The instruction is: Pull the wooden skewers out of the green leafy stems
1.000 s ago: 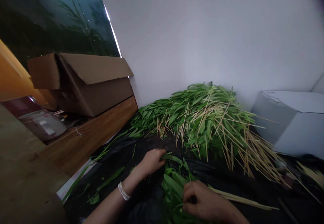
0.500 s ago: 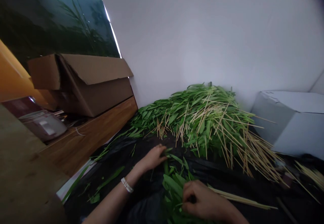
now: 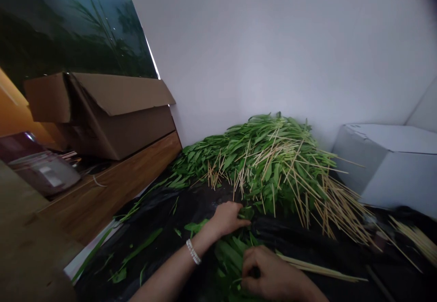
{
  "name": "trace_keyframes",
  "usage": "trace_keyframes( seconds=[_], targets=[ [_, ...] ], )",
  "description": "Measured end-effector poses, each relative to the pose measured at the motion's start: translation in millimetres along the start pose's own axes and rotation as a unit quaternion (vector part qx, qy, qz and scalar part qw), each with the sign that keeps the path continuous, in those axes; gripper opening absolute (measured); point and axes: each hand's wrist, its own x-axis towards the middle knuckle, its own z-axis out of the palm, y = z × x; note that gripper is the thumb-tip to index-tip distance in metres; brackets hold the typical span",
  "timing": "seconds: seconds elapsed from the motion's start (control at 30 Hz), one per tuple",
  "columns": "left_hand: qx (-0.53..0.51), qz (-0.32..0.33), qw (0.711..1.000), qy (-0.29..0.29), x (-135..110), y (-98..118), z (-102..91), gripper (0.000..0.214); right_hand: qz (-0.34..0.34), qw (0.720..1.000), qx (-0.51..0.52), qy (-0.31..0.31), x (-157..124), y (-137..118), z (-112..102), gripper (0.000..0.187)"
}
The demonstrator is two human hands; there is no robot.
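My left hand (image 3: 229,218), with a white beaded bracelet (image 3: 193,251) at its wrist, is over the black plastic sheet. Its thumb and fingers close on a green leaf (image 3: 246,212); the exact contact is blurred. Closer to me, my right hand (image 3: 271,272) is curled around a bunch of long leafy greens (image 3: 232,256), and the stems inside the fist are hidden. Several thin pale sticks (image 3: 322,268) lie behind the right hand and stick out to the right; whether the fist also grips them does not show. Under the left forearm a loose leaf (image 3: 196,226) peeks out.
A large heap of leafy greens (image 3: 235,143) leans against the white wall, with many thin sticks (image 3: 344,206) across it. Loose leaves (image 3: 143,247) are scattered on the black plastic sheet (image 3: 164,227). A cardboard box (image 3: 136,129) stands left, a white box (image 3: 409,170) right.
My left hand has moved to the right, towards the leafy bunch. My right hand stays closed at nearly the same spot. The whole view has shifted slightly.
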Motion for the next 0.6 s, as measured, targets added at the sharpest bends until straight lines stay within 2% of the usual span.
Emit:
trace_keyframes(
  seconds=[0.1,0.17,0.3,0.4,0.5,0.6],
  targets=[
    [0.029,-0.039,0.999,0.006,5.3,7.7,8.5,0.031,-0.010,1.000,-0.022,0.020,0.7,1.5,0.7,0.012],
    [0.025,-0.039,0.999,0.009,6.4,6.3,5.0,0.020,-0.014,0.999,-0.030,0.013,-0.3,0.2,-0.5,0.011],
    [0.018,-0.040,0.998,0.039,2.3,-8.5,-21.9,0.022,-0.032,0.998,-0.058,0.016,-6.8,-7.7,-4.6,0.011],
    [0.015,-0.046,0.997,0.054,-7.9,-20.6,-42.9,0.023,-0.016,0.997,-0.080,0.010,-11.4,-15.4,-6.5,0.012],
    [0.007,-0.034,0.999,0.012,-21.9,-23.6,-48.2,0.026,0.000,0.996,-0.087,-0.004,-12.6,-19.2,-6.4,0.012],
    [0.009,-0.011,0.999,-0.040,-31.9,-15.8,-36.7,0.029,-0.001,0.996,-0.087,-0.003,-11.4,-17.6,-4.6,0.012]
  ],
)
